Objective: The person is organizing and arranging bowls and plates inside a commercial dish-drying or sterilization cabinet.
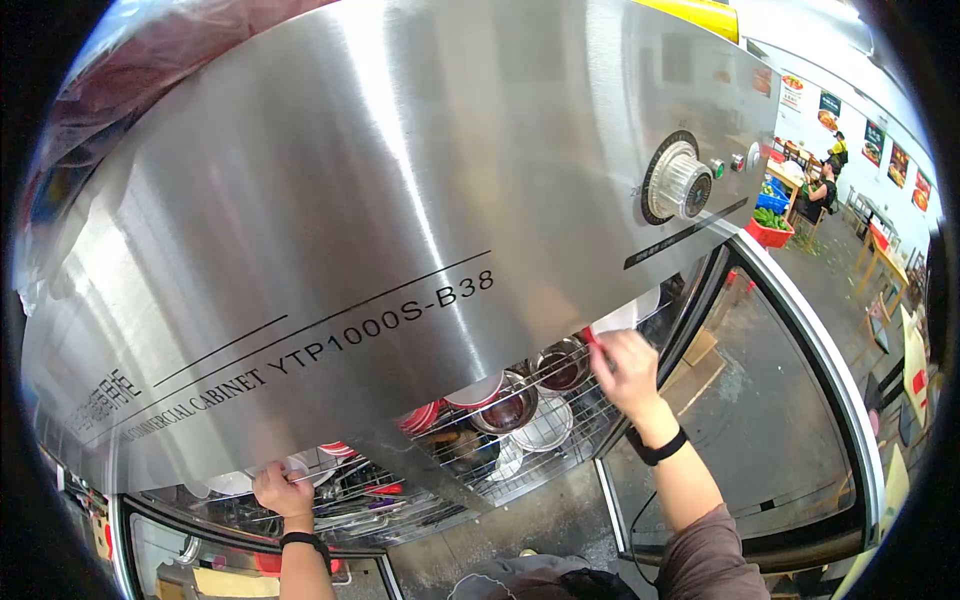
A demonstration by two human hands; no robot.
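Note:
My left hand (pixel 283 490) is closed at the front edge of the wire rack (pixel 580 462), fingers curled over its rim. Just behind it are white bowls (pixel 232 484), partly hidden by the steel panel. At the rack's right end, my right hand (pixel 627 372) is closed at a slim red piece (pixel 589 338), with a white surface (pixel 622 318) right behind; I cannot tell what the red piece belongs to. Close by lie dark glossy bowls (pixel 508 405), a red-and-white bowl (pixel 474 391) and a round white dish (pixel 545 424).
The cabinet's broad steel panel (pixel 330 200), with a dial (pixel 682 185), overhangs the rack. A glass door (pixel 770 400) stands open at right, another (pixel 240 550) at lower left. Farther off are a seated person (pixel 822 192), a red crate of greens (pixel 770 228) and wooden tables.

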